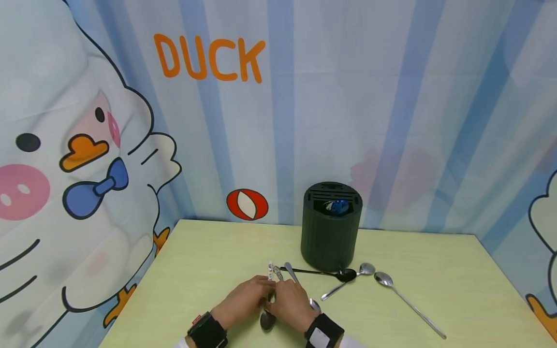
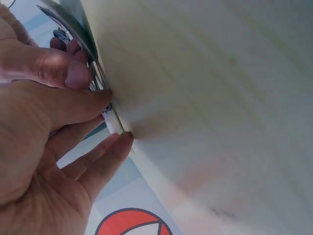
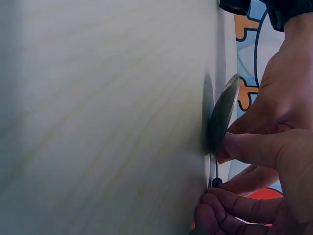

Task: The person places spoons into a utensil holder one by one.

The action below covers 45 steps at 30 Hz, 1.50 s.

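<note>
A spoon (image 1: 267,320) lies between the two hands, its bowl toward the person and its middle hidden by fingers. The left hand (image 1: 245,300) pinches its handle, thumb and fingers low against the table. The right hand (image 1: 294,303) holds it near the neck; its thumb shows beside the spoon bowl (image 3: 225,115) in the right wrist view. Beyond the fingers stick out a white printed handle end (image 1: 270,270) and a silver ornate handle end (image 1: 278,273); the white one lines up with the spoon. Another silver spoon (image 1: 315,305) lies partly under the right hand.
A dark green ribbed holder (image 1: 331,232) with a slotted top stands at the back, something shiny blue inside. Before it a black spoon (image 1: 345,275) crosses a silver spoon (image 1: 366,269). A long silver spoon (image 1: 384,279) lies to the right. A duck-print curtain (image 1: 330,96) hangs behind.
</note>
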### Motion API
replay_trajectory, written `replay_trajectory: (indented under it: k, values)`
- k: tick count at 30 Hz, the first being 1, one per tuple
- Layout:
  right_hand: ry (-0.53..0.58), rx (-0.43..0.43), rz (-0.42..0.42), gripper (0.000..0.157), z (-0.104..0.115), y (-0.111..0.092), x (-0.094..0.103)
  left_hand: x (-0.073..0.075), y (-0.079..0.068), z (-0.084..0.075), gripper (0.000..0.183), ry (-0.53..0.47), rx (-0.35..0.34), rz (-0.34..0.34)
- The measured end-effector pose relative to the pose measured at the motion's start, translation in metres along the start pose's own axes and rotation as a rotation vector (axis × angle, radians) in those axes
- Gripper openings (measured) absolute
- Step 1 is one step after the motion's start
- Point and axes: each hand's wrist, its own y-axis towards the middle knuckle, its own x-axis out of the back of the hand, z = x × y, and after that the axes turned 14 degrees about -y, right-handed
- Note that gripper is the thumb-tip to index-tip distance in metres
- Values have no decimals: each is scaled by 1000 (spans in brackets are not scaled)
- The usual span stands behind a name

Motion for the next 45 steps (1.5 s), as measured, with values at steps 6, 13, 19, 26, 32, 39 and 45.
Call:
replay_trajectory:
  k: [6,13,19,26,32,39,45]
  values:
    - [-68,4,-20,36,2,1,-2,1,1,0,26,10,-48,-43]
    - [-109,-5,-42,34,5,0,-4,1,0,-2,25,55,-52,-77]
    - [-99,-43,-18,32,6,0,-5,1,1,-3,25,52,-26,-59]
    - [-102,-68,11,29,6,1,-5,2,2,-5,21,67,13,-26]
    - [-114,-72,37,28,6,0,-3,4,1,-7,17,88,31,-16]
    - [-79,-47,52,33,8,-4,0,2,1,-6,16,97,-2,-71]
    - [-70,-4,-13,35,5,-8,4,6,2,-7,17,102,0,-44]
